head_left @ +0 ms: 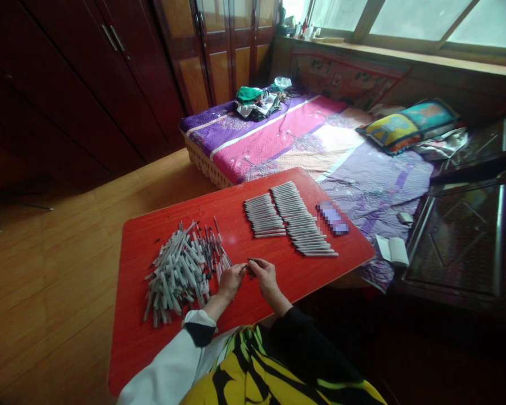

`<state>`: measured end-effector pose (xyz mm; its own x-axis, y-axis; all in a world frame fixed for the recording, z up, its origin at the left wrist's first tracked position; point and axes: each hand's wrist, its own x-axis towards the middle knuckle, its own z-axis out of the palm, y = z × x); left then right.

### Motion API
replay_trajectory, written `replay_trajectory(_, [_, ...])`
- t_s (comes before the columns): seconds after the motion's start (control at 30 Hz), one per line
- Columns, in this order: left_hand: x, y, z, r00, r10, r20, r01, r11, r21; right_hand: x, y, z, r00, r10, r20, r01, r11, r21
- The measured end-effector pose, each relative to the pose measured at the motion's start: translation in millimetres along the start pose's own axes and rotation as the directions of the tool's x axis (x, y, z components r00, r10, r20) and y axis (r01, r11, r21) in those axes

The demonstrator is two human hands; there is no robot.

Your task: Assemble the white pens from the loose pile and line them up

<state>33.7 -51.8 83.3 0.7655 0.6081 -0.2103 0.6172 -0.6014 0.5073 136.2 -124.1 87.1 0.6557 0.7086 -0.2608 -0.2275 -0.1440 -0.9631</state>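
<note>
My left hand (233, 279) and my right hand (264, 275) meet over the near side of the red table (236, 219), fingertips pinched together. Something small and dark shows between them, too small to make out. Beside my left hand lies a loose heap of whitish pen-like tubes (179, 275). Thin dark rods like pen refills (211, 250) spread along the heap's right side, close to my left fingers. Beyond my right hand, slim grey pen-like sticks lie side by side in a shorter row (265, 216) and a longer row (301, 222).
A purple phone-like rectangle (333, 217), pixelated, lies near the table's right edge. Behind stands a bed (274, 140) with folded clothes (257, 102) and a colourful pillow (413, 125). An open booklet (392, 251) is at right. Dark wardrobes (80, 73) line the left.
</note>
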Motion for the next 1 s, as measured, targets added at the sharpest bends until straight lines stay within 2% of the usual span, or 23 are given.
replay_trajectory(0.07, [-3, 2, 1.2, 0.999, -0.045, -0.021, 0.045, 0.999, -0.005, -2, -5, -6, 0.999, -0.040, -0.021, 0.039, 0.998, -0.053])
replay_trajectory(0.13, [-5, -2, 0.7, 0.986, -0.160, -0.056, 0.160, 0.987, 0.008, -5, -12, -16, 0.981, -0.190, -0.042, 0.177, 0.961, -0.213])
replay_trajectory(0.23, [-6, -16, -0.2, 0.943, -0.322, -0.090, 0.326, 0.944, 0.042, -8, -16, -29, 0.892, -0.449, 0.041, 0.405, 0.759, -0.510])
replay_trajectory(0.3, [-5, -25, 0.8, 0.921, -0.378, -0.091, 0.384, 0.921, 0.067, -10, -13, -35, 0.859, -0.499, 0.115, 0.460, 0.651, -0.604])
replay_trajectory(0.4, [-1, -32, 4.9, 0.892, -0.443, -0.092, 0.451, 0.888, 0.095, -12, -4, -38, 0.844, -0.508, 0.173, 0.481, 0.574, -0.663])
replay_trajectory(0.57, [7, -33, 11.8, 0.855, -0.512, -0.083, 0.518, 0.849, 0.103, -13, 2, -36, 0.839, -0.504, 0.206, 0.486, 0.523, -0.700])
replay_trajectory(0.77, [12, -31, 15.1, 0.807, -0.586, -0.080, 0.591, 0.804, 0.073, -13, 4, -39, 0.867, -0.450, 0.215, 0.454, 0.535, -0.712])
replay_trajectory(1.0, [13, -26, 16.5, 0.804, -0.585, -0.101, 0.592, 0.805, 0.047, -15, 2, -41, 0.891, -0.406, 0.201, 0.416, 0.559, -0.717])
